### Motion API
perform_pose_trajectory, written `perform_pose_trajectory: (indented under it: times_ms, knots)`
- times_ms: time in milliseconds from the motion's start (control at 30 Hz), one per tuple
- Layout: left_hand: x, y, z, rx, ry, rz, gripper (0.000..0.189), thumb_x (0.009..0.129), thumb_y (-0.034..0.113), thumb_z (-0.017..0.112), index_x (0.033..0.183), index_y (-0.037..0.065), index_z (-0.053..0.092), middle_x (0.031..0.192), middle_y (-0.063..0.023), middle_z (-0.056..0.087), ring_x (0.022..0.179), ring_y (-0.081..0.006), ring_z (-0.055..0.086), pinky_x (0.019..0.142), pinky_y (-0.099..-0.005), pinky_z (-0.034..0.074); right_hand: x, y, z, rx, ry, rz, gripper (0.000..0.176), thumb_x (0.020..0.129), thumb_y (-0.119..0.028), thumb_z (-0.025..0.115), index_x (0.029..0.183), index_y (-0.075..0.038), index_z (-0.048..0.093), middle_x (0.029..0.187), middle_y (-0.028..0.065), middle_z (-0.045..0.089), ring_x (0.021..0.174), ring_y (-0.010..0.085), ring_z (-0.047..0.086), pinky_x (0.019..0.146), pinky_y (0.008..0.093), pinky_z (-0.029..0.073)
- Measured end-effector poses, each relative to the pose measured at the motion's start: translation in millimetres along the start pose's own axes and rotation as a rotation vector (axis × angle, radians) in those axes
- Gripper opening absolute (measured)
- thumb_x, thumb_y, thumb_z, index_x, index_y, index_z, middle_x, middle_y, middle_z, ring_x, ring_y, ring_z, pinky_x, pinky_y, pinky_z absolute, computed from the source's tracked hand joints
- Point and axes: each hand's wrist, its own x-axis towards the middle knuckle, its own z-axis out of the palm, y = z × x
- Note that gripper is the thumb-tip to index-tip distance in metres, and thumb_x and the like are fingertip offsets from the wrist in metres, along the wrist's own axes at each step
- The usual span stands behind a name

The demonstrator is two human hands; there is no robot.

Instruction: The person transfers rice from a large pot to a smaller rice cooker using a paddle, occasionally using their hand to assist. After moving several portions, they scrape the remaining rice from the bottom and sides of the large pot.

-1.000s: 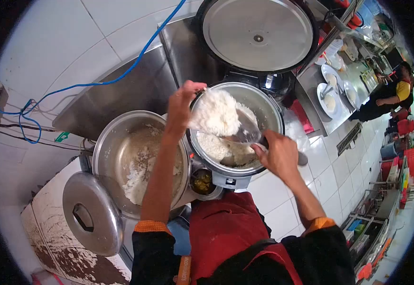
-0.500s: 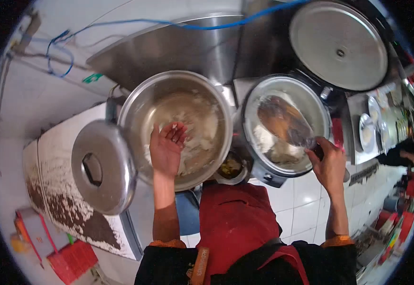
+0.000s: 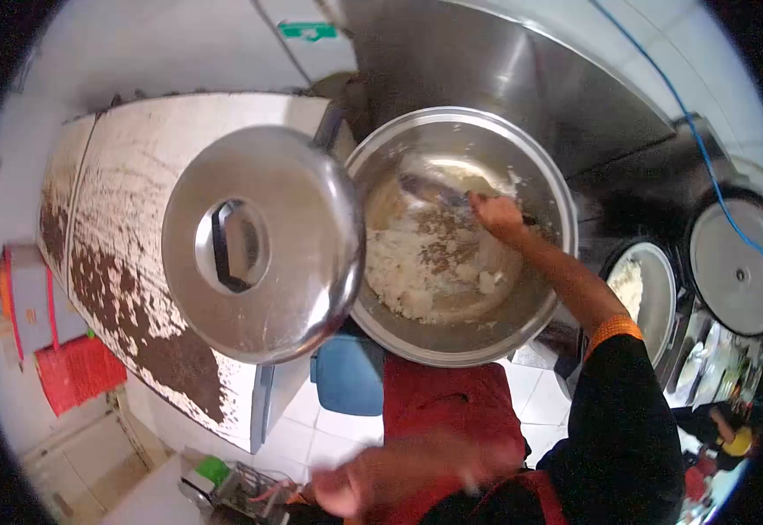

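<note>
My right hand (image 3: pixel 497 217) is inside a large steel pot (image 3: pixel 460 357), closed around the handle of a see-through scoop (image 3: pixel 434 190). The scoop's blade, blurred and shiny, points left over the pot's floor. Clumps of white rice (image 3: pixel 412 278) lie along the near left side of the pot, with browned bits in the middle. Low in the view, in front of the red apron (image 3: pixel 451 398), my left hand (image 3: pixel 355 486) is smeared by motion, so its fingers cannot be made out.
A steel lid (image 3: pixel 303 262) stands tilted against the pot's left side, beside a worn white cabinet top (image 3: pixel 136 175). On the right are a smaller pot (image 3: pixel 657 302) with rice and its round open lid (image 3: pixel 735 262). A blue bin (image 3: pixel 346 385) sits below; another person (image 3: pixel 727 433) is far right.
My right hand has brought the scoop from the smaller right-hand pot into the large pot. My left hand has left the large pot and come down towards my body. The view has swung left.
</note>
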Motion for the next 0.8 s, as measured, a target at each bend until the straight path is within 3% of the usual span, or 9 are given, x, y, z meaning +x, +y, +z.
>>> perform_pose_trajectory:
  times_ms: [33, 67, 133, 267, 333, 367, 433, 733, 800]
  knots:
    - [0, 1, 10, -0.067, -0.155, 0.032, 0.068, 0.092, 0.051, 0.031, 0.117, -0.010, 0.047, 0.109, -0.0225, 0.052, 0.106, -0.0315, 0.050, 0.088, -0.0408, 0.041, 5, -19, 5, 0.002, 0.151, -0.112, 0.036, 0.087, -0.018, 0.050, 0.120, -0.005, 0.044, 0.055, 0.0065, 0.057, 0.050, 0.0248, 0.059, 0.046, 0.0353, 0.048]
    - [2, 5, 11, -0.133, -0.318, 0.059, 0.068, 0.093, 0.050, 0.031, 0.119, -0.011, 0.045, 0.109, -0.0232, 0.051, 0.107, -0.0319, 0.050, 0.087, -0.0414, 0.042, 15, -45, -26, 0.379, -0.391, 0.036, 0.041, 0.085, -0.013, 0.053, 0.124, -0.006, 0.041, 0.066, 0.0084, 0.057, 0.052, 0.0226, 0.058, 0.044, 0.0343, 0.047]
    - [6, 14, 9, -0.161, -0.402, 0.065, 0.069, 0.092, 0.051, 0.030, 0.119, -0.011, 0.046, 0.109, -0.0238, 0.052, 0.106, -0.0327, 0.051, 0.087, -0.0427, 0.042, -12, -77, -5, 0.125, 0.003, -0.388, 0.042, 0.085, -0.016, 0.053, 0.124, -0.007, 0.041, 0.090, 0.0112, 0.059, 0.060, 0.0236, 0.061, 0.046, 0.0351, 0.048]
    - [13, 30, 1, -0.148, -0.431, 0.052, 0.072, 0.092, 0.053, 0.027, 0.119, -0.010, 0.046, 0.110, -0.0251, 0.052, 0.103, -0.0344, 0.053, 0.086, -0.0454, 0.043, -44, -54, -29, 0.174, -0.191, -0.423, 0.046, 0.082, -0.010, 0.050, 0.127, -0.011, 0.040, 0.088, 0.0111, 0.058, 0.070, 0.0255, 0.062, 0.052, 0.0399, 0.052]
    - [16, 37, -2, -0.126, -0.448, 0.046, 0.073, 0.092, 0.055, 0.026, 0.119, -0.010, 0.047, 0.110, -0.0257, 0.052, 0.101, -0.0353, 0.053, 0.085, -0.0467, 0.043, -48, -22, -37, 0.063, -0.152, -0.463, 0.037, 0.089, -0.031, 0.047, 0.121, -0.011, 0.043, 0.101, 0.0126, 0.059, 0.066, 0.0301, 0.062, 0.049, 0.0384, 0.050]
    - [17, 40, -4, -0.114, -0.455, 0.043, 0.074, 0.092, 0.055, 0.026, 0.119, -0.010, 0.047, 0.110, -0.0260, 0.052, 0.100, -0.0357, 0.054, 0.085, -0.0474, 0.043, -44, -12, -45, 0.057, -0.157, -0.459, 0.037, 0.089, -0.031, 0.047, 0.121, -0.011, 0.043, 0.101, 0.0126, 0.059, 0.066, 0.0301, 0.062, 0.049, 0.0384, 0.050]
    - [20, 45, -8, -0.080, -0.462, 0.036, 0.075, 0.091, 0.056, 0.024, 0.119, -0.010, 0.047, 0.110, -0.0266, 0.053, 0.099, -0.0366, 0.054, 0.084, -0.0487, 0.043, -30, 10, -55, 0.039, -0.436, 0.182, 0.032, 0.091, -0.037, 0.046, 0.116, -0.016, 0.045, 0.080, 0.0127, 0.062, 0.059, 0.0297, 0.062, 0.045, 0.0404, 0.049]
    - [19, 66, -43, 0.302, -0.308, 0.089, 0.081, 0.091, 0.061, 0.019, 0.118, -0.010, 0.048, 0.111, -0.0295, 0.054, 0.092, -0.0404, 0.058, 0.081, -0.0546, 0.044, -42, -41, -20, 0.208, -0.501, -0.219, 0.055, 0.087, -0.059, 0.035, 0.092, -0.009, 0.059, 0.065, 0.0128, 0.061, 0.059, 0.0331, 0.063, 0.052, 0.0437, 0.050]
    - [8, 48, -68, 0.256, -0.106, 0.369, 0.095, 0.085, 0.070, 0.013, 0.114, -0.013, 0.050, 0.109, -0.0334, 0.053, 0.093, -0.0465, 0.054, 0.082, -0.0560, 0.042, -49, -59, -7, 0.366, -0.579, -0.183, 0.056, 0.089, -0.058, 0.034, 0.091, -0.010, 0.063, 0.066, 0.0141, 0.062, 0.067, 0.0349, 0.063, 0.065, 0.0471, 0.050]
